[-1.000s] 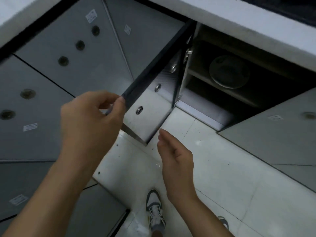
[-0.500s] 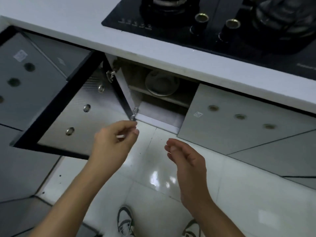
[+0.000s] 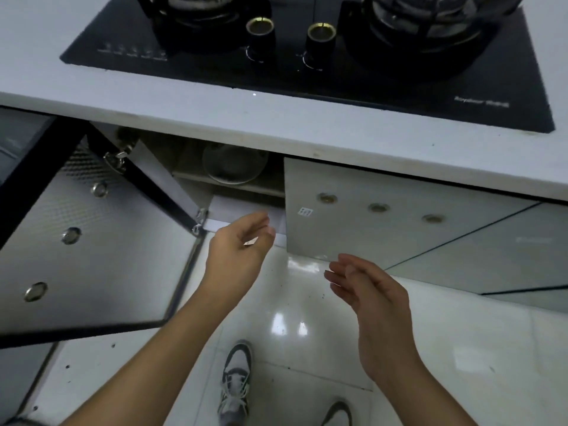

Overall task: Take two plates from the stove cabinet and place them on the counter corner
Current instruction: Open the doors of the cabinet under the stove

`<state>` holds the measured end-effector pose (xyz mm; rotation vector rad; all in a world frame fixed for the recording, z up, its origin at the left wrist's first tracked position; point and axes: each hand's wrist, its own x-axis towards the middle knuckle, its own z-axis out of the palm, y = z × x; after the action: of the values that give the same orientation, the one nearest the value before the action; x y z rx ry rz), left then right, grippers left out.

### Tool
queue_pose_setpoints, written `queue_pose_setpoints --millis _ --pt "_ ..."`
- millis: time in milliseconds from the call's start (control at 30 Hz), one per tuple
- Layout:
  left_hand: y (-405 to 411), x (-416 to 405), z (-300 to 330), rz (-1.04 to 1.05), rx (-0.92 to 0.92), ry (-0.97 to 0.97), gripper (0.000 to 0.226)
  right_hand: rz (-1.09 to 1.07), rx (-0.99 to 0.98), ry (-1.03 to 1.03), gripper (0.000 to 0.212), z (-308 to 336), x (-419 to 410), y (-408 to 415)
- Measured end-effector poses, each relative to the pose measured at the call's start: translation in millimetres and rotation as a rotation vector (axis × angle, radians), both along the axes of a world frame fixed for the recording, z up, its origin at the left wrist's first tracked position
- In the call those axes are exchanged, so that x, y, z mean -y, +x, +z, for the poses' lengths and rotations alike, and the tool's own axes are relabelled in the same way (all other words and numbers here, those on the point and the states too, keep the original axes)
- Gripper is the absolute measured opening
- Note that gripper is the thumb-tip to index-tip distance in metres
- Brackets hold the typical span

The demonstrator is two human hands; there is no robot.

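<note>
The cabinet under the stove stands with its left door [image 3: 92,250] swung wide open. On the upper shelf inside lie round plates [image 3: 233,164], dim in shadow; how many are stacked I cannot tell. My left hand [image 3: 236,250] hovers in front of the opening, just below the shelf, fingers loosely curled and empty. My right hand [image 3: 372,296] is lower and to the right, in front of the closed right door [image 3: 368,216], fingers apart and holding nothing.
A white counter [image 3: 276,118] runs above the cabinet, with a black gas stove [image 3: 307,56] and two knobs set in it. Glossy white floor tiles [image 3: 461,348] lie below, with my two shoes [image 3: 235,382] on them. More grey cabinet doors [image 3: 507,250] continue right.
My left hand has let go of the door, which now stands wide open, and has moved toward the cabinet opening. The view has tilted up onto the stove and counter.
</note>
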<state>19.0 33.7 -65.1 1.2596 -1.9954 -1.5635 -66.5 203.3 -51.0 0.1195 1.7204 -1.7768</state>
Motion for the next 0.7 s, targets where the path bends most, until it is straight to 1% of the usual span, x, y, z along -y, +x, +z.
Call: queue_pose_setpoints --millis 67,167,267,333,400,433,467,567,700 --pt "-9 11 -9 -0.042 0.008 -0.032 0.041 -0.033 0.053 -0.027 0.021 -1 15 -5" --pt "-20 30 -18 -0.095 -0.013 -0.030 0.044 -0.108 0.205 -0.104 0.019 0 49 -15" --pt "-30 50 -22 -0.156 -0.053 -0.058 0.038 -0.144 0.319 -0.213 0.022 3 91 -23" --pt "-36 67 -24 -0.220 -0.051 -0.100 0.049 -0.164 0.378 -0.281 0.023 4 118 -28" --pt "-42 83 -31 -0.265 -0.065 -0.108 0.043 -0.202 0.434 -0.341 0.023 5 142 -34" --pt "-45 89 -35 -0.287 -0.088 -0.098 0.034 -0.226 0.457 -0.368 0.023 6 151 -38" --pt "-49 94 -37 -0.301 -0.111 -0.086 0.030 -0.255 0.479 -0.393 0.022 6 158 -41" --pt "-61 102 -38 -0.322 -0.182 -0.091 0.036 -0.313 0.517 -0.442 0.021 8 168 -49" --pt "-77 108 -39 -0.397 -0.256 -0.120 0.027 -0.341 0.520 -0.452 0.022 10 167 -50"
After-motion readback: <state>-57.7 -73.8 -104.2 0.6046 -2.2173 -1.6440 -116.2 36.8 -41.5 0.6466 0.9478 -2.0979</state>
